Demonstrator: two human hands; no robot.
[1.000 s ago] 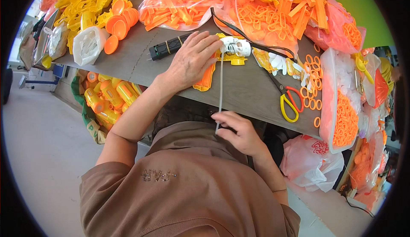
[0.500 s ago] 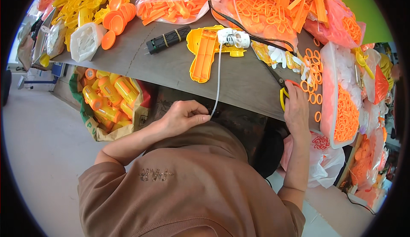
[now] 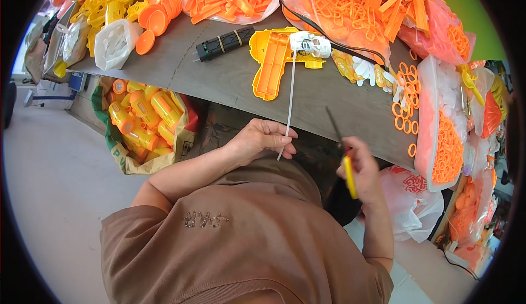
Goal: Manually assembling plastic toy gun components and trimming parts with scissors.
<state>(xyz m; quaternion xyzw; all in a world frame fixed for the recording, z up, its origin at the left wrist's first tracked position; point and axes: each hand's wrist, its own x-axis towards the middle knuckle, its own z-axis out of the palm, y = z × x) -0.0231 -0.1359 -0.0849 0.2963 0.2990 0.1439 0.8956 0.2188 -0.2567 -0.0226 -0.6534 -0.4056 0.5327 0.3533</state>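
My left hand [image 3: 266, 139] pinches a thin translucent white tube [image 3: 291, 98] near its lower end, in front of the table edge. From there the tube runs up to a white mechanism [image 3: 310, 44], set in a yellow toy gun shell [image 3: 257, 46] with an orange handle part [image 3: 269, 71] on the table. My right hand [image 3: 362, 167] holds scissors [image 3: 350, 178] with yellow-and-red handles and dark blades, pointing up and a little left. The blades stand to the right of the tube, apart from it. Left of the shell lies a black ribbed cylinder [image 3: 227, 42] with a band around it.
Orange rings [image 3: 405, 109] and white petal-shaped pieces [image 3: 364, 69] lie right of the shell. A clear bin [image 3: 430, 175] holds orange rings. Bags of orange parts [image 3: 230, 0] line the back. Below the table at left, a paper bag [image 3: 139, 167] holds yellow-orange cylinders.
My right hand has lifted the scissors off the table and brought them left and toward me. My left hand has moved right and slightly up with the tube.
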